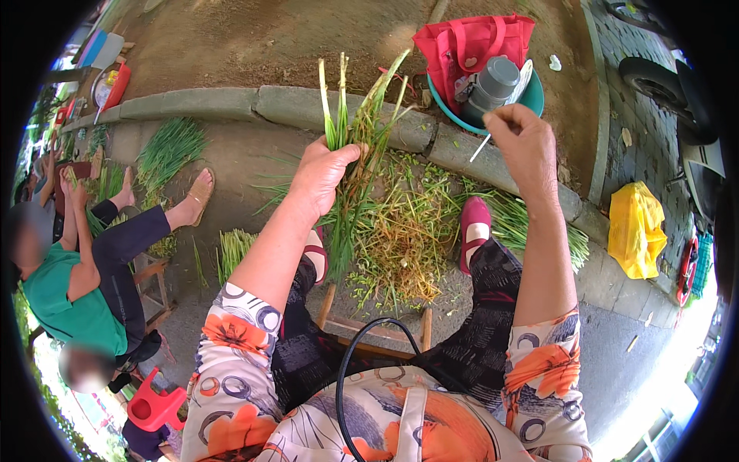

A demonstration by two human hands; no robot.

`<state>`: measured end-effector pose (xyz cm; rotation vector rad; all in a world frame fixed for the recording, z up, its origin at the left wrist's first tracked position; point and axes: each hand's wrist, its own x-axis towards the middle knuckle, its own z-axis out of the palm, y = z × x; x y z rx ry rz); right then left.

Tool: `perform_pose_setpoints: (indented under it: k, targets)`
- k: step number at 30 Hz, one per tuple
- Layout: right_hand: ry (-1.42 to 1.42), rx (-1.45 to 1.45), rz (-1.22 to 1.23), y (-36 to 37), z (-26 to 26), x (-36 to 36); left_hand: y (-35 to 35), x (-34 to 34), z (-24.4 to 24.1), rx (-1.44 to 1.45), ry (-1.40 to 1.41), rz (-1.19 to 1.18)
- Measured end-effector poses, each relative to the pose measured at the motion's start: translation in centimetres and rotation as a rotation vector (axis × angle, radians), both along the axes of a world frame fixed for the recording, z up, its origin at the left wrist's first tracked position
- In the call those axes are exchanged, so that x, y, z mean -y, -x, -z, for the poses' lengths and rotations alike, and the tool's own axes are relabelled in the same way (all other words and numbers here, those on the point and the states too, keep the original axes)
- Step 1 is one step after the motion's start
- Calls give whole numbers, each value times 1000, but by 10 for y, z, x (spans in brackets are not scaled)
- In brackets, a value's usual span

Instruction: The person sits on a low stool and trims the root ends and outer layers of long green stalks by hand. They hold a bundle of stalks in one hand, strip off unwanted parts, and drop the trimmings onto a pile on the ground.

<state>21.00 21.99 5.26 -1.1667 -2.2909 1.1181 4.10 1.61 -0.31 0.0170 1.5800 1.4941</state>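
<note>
My left hand [323, 173] grips a bunch of chive-like green stalks [349, 196]. Their pale cut ends point up and away from me, and withered brown leaves hang among the green ones. Off to the right, my right hand [522, 144] pinches a thin white stick [480, 148] between thumb and fingertips; whether it is a stem or a tool is unclear. Below the bunch, between my feet, spreads a heap of yellow-brown and green trimmings [410, 242]. More stalks lie beside my right shoe [537, 225] and, partly behind my left forearm, in a small pile [236, 251].
A stone kerb [288, 107] runs ahead of me. Beyond it stands a teal basin [447, 110] holding a red bag [479, 34] and a grey flask [496, 84]. A yellow plastic bag [635, 231] lies right. At left sits a person [75, 294] near a green pile [173, 150].
</note>
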Motion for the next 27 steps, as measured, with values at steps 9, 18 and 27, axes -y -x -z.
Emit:
perform_pose_setpoints:
  k: [9, 18, 27]
  targets:
    - [-124, 610, -536, -15, 20, 19, -1, -3, -8, -26, 1, -98]
    - [-362, 151, -355, -8, 24, 11, -1, -4, -2, 15, 6, -71]
    - [-239, 75, -663, -11, 25, 8, -3, -4, -2, -66, 31, -69]
